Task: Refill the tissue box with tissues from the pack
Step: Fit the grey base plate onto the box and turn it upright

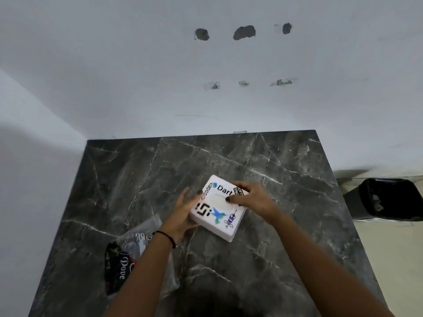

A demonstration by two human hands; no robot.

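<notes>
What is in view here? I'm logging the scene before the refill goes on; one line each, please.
tissue box: 1, white with stickers, middle of table, between both hands
plastic pack: 1, clear with black print, table's near left
table: 1, dark marble
bin: 1, black, floor at right
wall: white, several holes
left hand: 1, against the box's left side, black wristband
right hand: 1, on the box's top

A dark veined marble table [142,179] stands against a white wall [114,65] — pitted with holes [244,32].
</notes>
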